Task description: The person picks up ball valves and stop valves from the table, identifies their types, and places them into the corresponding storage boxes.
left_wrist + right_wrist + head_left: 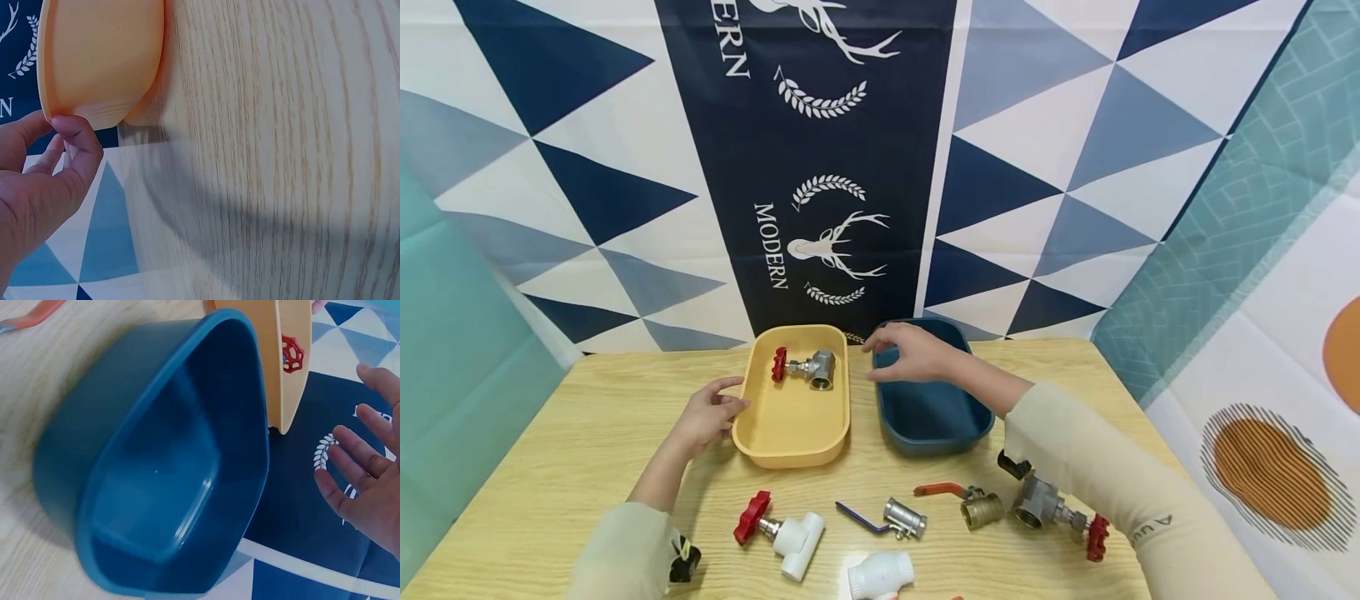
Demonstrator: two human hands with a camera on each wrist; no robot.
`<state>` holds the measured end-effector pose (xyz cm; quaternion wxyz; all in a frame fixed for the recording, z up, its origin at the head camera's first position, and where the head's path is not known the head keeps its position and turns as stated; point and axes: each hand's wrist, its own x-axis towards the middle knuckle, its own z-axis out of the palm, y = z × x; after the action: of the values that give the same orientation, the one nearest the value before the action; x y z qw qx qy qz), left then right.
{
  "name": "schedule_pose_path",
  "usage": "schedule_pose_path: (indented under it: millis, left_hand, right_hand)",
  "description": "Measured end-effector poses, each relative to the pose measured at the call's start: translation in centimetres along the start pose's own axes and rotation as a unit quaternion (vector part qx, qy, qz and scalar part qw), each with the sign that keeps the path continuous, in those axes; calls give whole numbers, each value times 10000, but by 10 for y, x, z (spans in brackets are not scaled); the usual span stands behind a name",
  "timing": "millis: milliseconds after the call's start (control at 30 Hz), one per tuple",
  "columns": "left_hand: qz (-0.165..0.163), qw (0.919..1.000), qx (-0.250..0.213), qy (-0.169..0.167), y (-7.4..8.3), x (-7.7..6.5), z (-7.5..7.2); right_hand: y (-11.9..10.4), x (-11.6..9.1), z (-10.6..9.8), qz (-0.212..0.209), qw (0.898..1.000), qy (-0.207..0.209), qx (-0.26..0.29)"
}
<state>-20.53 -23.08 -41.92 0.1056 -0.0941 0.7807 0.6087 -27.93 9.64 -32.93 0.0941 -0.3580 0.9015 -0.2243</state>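
My left hand (706,417) is at the left side of a yellow plastic bin (790,425); in the left wrist view the thumb and a bent finger (81,134) pinch its rim. Inside that bin lies a metal valve (820,369) with a red handwheel. My right hand (910,352) hovers over the left rim of a dark blue bin (936,417), its fingers spread and holding nothing. From the right wrist the blue bin's inside shows bare, with the right hand (369,462) apart from it.
In front of the bins lie a white plastic valve (797,542) with a red handwheel, a blue-lever ball valve (904,518), a brass ball valve (981,508) with an orange lever, a white plastic fitting (880,575) and a metal valve (1037,502) beside the right sleeve. Patterned cloth (1022,167) hangs behind.
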Motion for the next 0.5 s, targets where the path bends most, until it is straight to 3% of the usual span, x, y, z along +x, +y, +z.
schedule_pose_path:
  millis: [333, 500]
  left_hand:
    - [-2, 10000, -26, -4, 4, -3, 1]
    - [-10, 10000, 30, -3, 4, -3, 0]
  right_hand:
    - [10, -23, -7, -134, 9997, 187, 22]
    - [13, -32, -11, 4, 9997, 229, 95]
